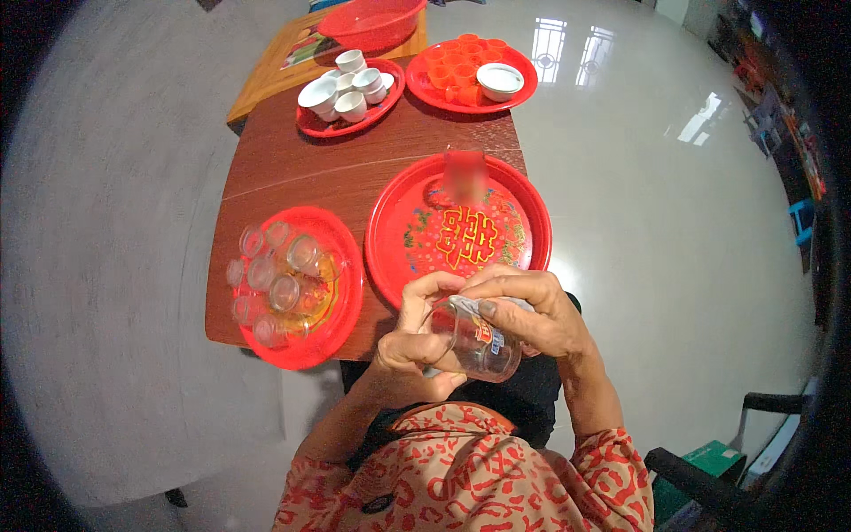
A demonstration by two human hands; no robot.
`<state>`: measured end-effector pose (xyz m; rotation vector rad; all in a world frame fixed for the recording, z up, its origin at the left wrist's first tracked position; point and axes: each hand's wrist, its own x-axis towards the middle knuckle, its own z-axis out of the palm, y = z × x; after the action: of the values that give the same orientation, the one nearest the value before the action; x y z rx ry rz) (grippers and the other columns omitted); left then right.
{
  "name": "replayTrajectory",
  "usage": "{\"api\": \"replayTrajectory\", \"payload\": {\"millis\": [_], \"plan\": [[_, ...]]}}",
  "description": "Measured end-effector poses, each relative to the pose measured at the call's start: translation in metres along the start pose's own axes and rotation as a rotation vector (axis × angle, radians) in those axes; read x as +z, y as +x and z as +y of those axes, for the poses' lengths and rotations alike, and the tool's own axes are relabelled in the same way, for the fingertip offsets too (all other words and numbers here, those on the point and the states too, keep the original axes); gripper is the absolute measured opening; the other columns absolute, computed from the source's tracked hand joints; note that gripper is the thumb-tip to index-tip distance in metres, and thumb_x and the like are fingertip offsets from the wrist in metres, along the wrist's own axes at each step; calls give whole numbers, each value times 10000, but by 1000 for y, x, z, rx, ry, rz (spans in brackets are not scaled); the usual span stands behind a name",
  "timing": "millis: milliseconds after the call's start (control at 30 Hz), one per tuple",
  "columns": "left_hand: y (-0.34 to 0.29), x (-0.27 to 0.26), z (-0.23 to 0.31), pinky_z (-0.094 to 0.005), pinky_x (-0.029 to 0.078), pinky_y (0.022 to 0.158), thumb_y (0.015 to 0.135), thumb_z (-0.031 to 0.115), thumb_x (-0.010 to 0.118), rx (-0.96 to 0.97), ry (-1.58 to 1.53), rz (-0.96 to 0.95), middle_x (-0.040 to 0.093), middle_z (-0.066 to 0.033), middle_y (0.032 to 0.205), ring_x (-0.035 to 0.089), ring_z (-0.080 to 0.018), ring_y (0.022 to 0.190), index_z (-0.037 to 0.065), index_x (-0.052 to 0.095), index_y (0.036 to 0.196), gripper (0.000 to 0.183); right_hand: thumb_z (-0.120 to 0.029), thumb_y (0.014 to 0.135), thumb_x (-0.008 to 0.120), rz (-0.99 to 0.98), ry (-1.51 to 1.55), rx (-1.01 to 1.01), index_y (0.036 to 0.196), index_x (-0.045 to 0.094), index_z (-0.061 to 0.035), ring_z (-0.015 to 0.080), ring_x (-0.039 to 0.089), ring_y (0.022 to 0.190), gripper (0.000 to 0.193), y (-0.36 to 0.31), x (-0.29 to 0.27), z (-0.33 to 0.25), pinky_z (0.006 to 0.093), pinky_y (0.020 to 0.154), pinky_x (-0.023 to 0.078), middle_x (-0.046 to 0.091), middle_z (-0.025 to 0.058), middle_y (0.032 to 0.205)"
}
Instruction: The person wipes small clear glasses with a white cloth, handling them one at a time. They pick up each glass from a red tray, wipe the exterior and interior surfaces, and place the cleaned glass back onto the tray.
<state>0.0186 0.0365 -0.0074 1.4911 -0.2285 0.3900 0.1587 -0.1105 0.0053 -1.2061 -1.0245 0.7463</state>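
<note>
Close to my body, a clear drinking glass with a printed label is tilted, its base toward the lower right. My left hand is closed around its left side. At the upper rim, my right hand pinches a thin whitish cloth against the glass; part of the cloth is hidden under the fingers. Just beyond my hands lies a large round red tray with yellow characters and flower patterns. Another glass, blurred in the picture, stands at the tray's far side.
On the brown table, a red tray at left holds several small glasses. Farther back, one red plate carries white cups, another orange cups and white bowls. A red basin stands behind.
</note>
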Motion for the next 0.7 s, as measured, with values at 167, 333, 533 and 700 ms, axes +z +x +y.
{"api": "replayTrajectory", "payload": {"millis": [167, 333, 533, 700], "plan": [[1, -12, -14, -471, 337, 1056, 698, 52, 735, 46, 28, 35, 250, -194, 1399, 337, -318, 1277, 84, 640, 679, 102, -148, 922, 571, 91, 166, 158, 1102, 644, 26, 165, 591, 973, 261, -2, 4, 3, 305, 853, 469, 646, 92, 1027], [3, -8, -22, -471, 370, 1039, 739, 101, 722, 35, -72, 236, 286, -173, 1402, 380, -287, 1258, 76, 615, 721, 111, -149, 894, 583, 323, 493, 191, 1163, 594, 61, 173, 590, 1022, 341, -18, 6, 10, 315, 892, 476, 627, 113, 1102], [6, 6, -29, -456, 382, 1021, 729, 32, 687, 33, -98, 382, 339, -160, 1380, 399, -277, 1249, 81, 612, 727, 89, -87, 786, 713, 498, 381, 3, 1303, 495, 1, 160, 563, 1087, 568, -27, 37, 34, 316, 959, 440, 585, 95, 1212], [13, 6, 7, -409, 353, 1033, 751, -3, 684, -39, 611, 224, 355, -133, 1329, 409, -206, 1230, 76, 695, 812, 101, -62, 770, 704, 574, 219, -113, 1253, 536, 3, 179, 538, 1142, 515, -26, 30, 41, 318, 974, 421, 583, 126, 1213]]}}
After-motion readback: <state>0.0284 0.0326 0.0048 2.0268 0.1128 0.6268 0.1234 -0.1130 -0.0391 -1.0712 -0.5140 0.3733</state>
